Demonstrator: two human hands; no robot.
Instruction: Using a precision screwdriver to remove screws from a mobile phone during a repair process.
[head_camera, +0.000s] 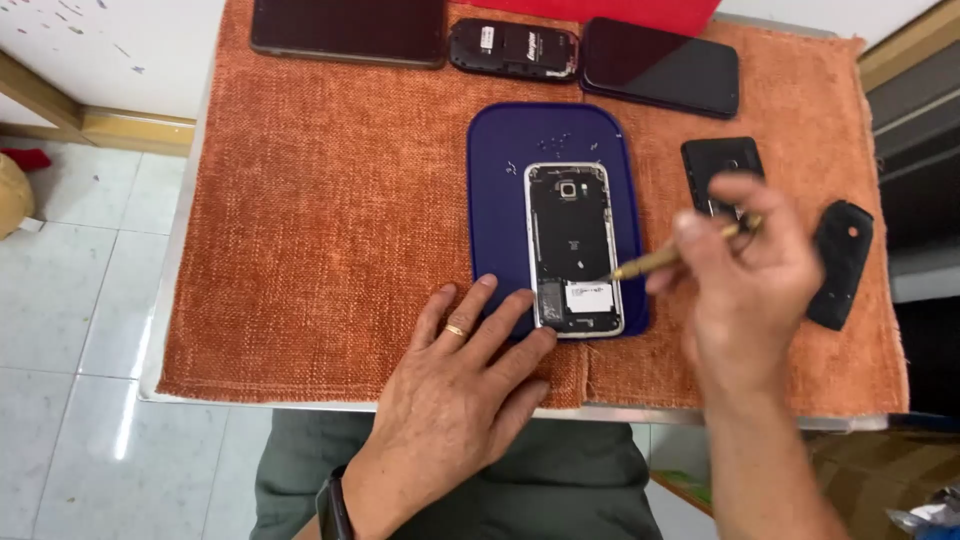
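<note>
On the blue mat (500, 180), the left hand (455, 390) lies flat, open, steadying the fragile opened smartphone (572, 250) by its rim while the right hand (745, 290) grips a brass screwdriver (660, 261).

rough orange cloth (330, 230), brassy metal screwdriver (660, 260)

Left hand (455, 385) lies flat with its fingers spread, fingertips pressing the lower left corner of an opened phone (573, 248) that sits back-off on a dark blue mat (500, 190). Right hand (735, 275) pinches a brass-coloured screwdriver (665, 259), tip touching the phone's right edge, just past the left fingertips. Beyond the right fingers lie a black back cover (720, 160) and a small black case piece (841, 262) on the orange cloth (320, 220).
</note>
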